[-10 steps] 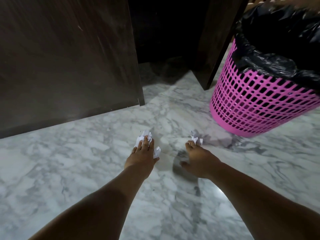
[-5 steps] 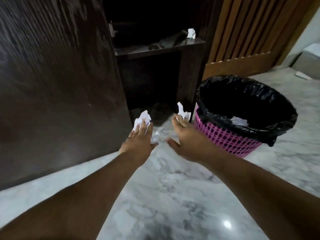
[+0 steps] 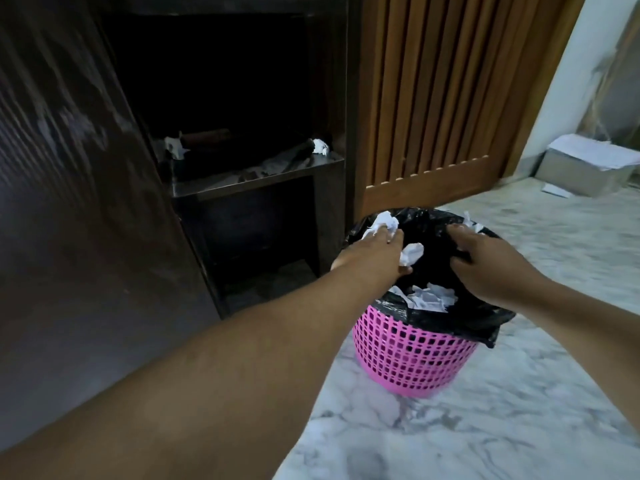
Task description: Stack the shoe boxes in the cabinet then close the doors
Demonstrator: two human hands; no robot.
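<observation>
A dark wooden cabinet (image 3: 329, 98) stands open ahead, its door (image 3: 69, 202) swung out at the left. A shelf (image 3: 256, 178) inside holds crumpled white paper (image 3: 320, 146) and dark items. My left hand (image 3: 375, 247) is over the pink basket's rim, shut on crumpled white paper (image 3: 382, 221), with another scrap at its thumb side. My right hand (image 3: 485, 261) hovers over the basket mouth, fingers curled on a small white paper scrap (image 3: 471, 224). A grey shoe box (image 3: 585, 174) with white paper on top sits on the floor at the far right.
The pink mesh basket (image 3: 412, 358) with a black liner (image 3: 460, 320) stands on the marble floor (image 3: 485, 427) just right of the cabinet, with crumpled paper (image 3: 431, 297) inside. A slatted wooden door (image 3: 443, 98) is behind it.
Both hands rose from the floor with paper scraps and moved right, from in front of the cabinet to above the basket. The view tilted up.
</observation>
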